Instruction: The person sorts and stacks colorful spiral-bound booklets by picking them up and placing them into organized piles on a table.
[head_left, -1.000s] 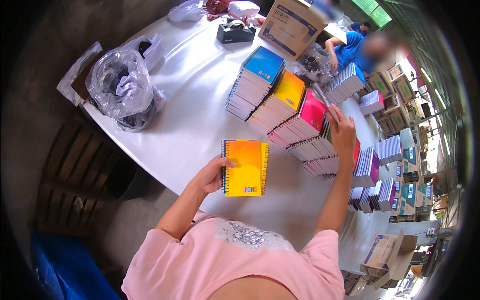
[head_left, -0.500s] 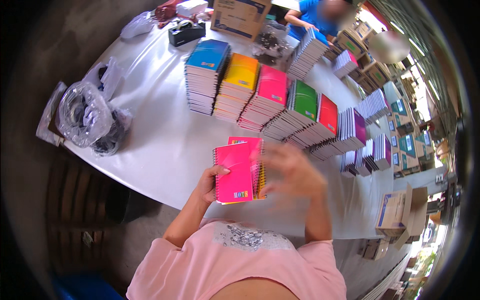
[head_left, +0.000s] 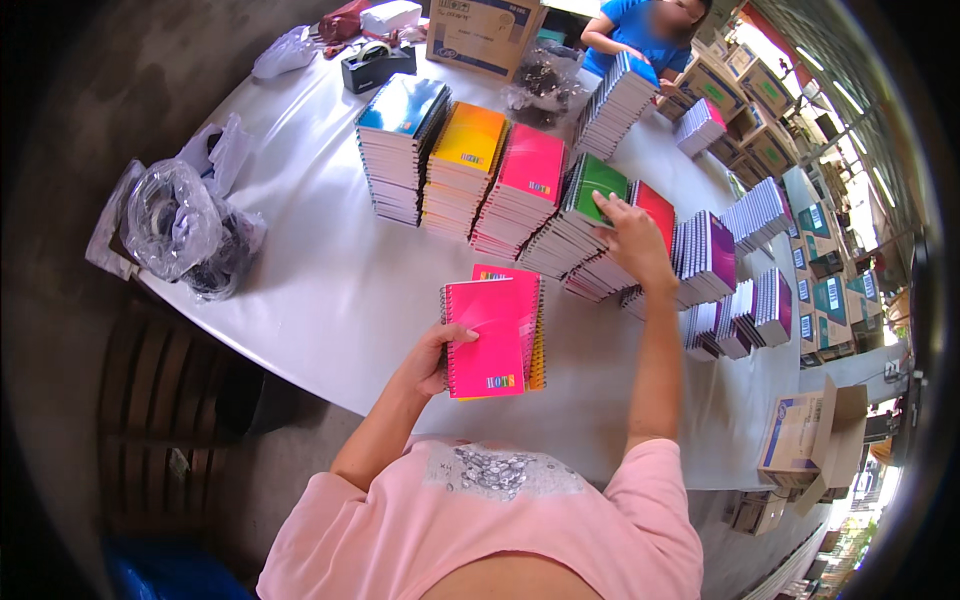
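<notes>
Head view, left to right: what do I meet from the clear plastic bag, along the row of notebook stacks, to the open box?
Clear plastic bag, blue stack, yellow stack, pink stack, green stack, red stack, purple stack, open box.

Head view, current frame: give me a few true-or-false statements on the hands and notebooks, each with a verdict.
1. The left hand holds a notebook bundle with a pink cover uppermost. True.
2. The right hand touches the red-topped stack. False: its fingers are on the green-topped stack.
3. The yellow-topped stack stands between the blue-topped stack and the pink-topped stack. True.
4. The black tape dispenser is on the floor. False: it is on the table.
</notes>
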